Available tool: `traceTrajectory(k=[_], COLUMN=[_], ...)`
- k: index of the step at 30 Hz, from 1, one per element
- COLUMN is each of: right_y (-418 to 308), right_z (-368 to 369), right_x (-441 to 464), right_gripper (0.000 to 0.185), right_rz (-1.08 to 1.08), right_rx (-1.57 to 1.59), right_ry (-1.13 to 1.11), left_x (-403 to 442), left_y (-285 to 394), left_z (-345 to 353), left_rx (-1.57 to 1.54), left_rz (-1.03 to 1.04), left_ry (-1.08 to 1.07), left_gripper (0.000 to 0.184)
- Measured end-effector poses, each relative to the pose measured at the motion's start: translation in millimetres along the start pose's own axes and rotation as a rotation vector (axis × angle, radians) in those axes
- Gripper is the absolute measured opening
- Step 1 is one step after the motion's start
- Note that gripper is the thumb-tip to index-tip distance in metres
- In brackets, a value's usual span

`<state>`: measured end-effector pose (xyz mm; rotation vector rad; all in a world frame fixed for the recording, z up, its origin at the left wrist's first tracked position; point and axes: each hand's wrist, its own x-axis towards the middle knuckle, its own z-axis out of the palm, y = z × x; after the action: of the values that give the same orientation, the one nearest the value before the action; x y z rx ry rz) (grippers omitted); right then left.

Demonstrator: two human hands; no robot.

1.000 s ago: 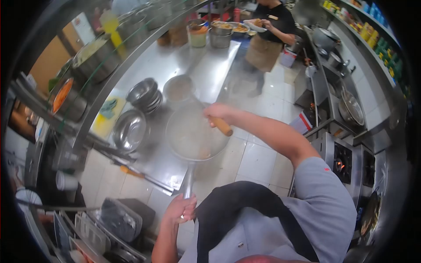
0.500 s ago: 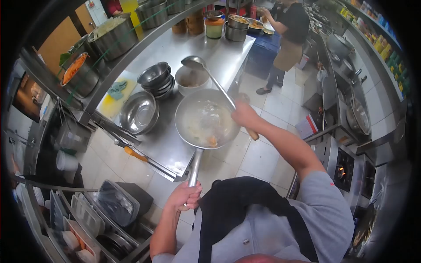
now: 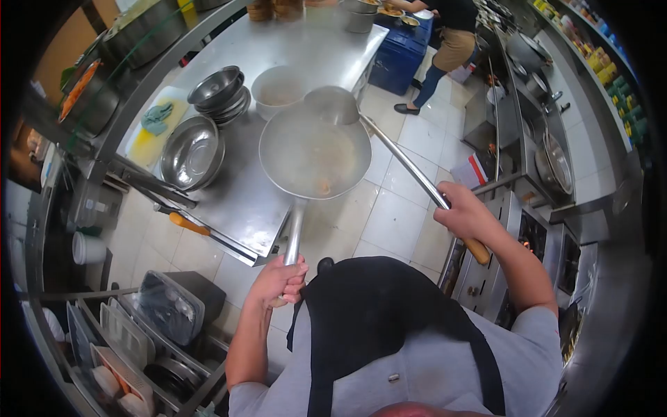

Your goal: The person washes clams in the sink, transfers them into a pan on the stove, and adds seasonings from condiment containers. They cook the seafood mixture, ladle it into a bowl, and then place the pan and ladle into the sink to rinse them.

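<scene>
My left hand (image 3: pixel 279 281) is closed around the metal handle of a wok (image 3: pixel 316 156), which I hold up beside the corner of the steel table. Cloudy liquid and a small orange piece show inside it through steam. In my right hand (image 3: pixel 462 212) is a long ladle (image 3: pixel 410 167) with a wooden grip end. Its bowl is over the far rim of the wok, blurred by steam; I cannot tell whether it touches. Just beyond the wok stands a metal pot (image 3: pixel 272 94) with brownish contents.
The steel table (image 3: pixel 240 226) holds stacked metal bowls (image 3: pixel 217 87), a large bowl (image 3: pixel 191 156) and a green cloth (image 3: pixel 156 118) on a yellow-white board. A co-worker (image 3: pixel 451 52) stands at the back near a blue container (image 3: pixel 403 55). A stove (image 3: pixel 511 229) is at my right, plastic tubs (image 3: pixel 174 306) at lower left.
My right hand has moved right and down, drawing the ladle's bowl from above the pot to the wok's far rim. The view has shifted, and steam is thicker. My left hand keeps its hold.
</scene>
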<state>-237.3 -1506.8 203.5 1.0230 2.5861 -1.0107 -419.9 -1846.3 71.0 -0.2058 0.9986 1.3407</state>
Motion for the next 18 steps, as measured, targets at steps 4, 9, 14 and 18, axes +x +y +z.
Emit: traceTrajectory(k=[4, 9, 14, 18], right_y=[34, 21, 37, 38], right_z=[16, 16, 30, 34], right_x=[-2, -22, -38, -46], right_gripper=[0.018, 0.012, 0.013, 0.016], right_rz=[-0.099, 0.201, 0.287, 0.393], right_rx=[-0.060, 0.123, 0.369, 0.492], right_ry=[0.054, -0.136, -0.326, -0.404], left_x=[12, 25, 40, 55], left_y=[-1, 5, 9, 6], left_z=[3, 14, 26, 28], left_rx=[0.010, 0.069, 0.115, 0.123], left_rz=[0.007, 0.007, 0.013, 0.005], left_ry=[-0.014, -0.003, -0.029, -0.046], left_gripper=[0.019, 0.022, 0.018, 0.018])
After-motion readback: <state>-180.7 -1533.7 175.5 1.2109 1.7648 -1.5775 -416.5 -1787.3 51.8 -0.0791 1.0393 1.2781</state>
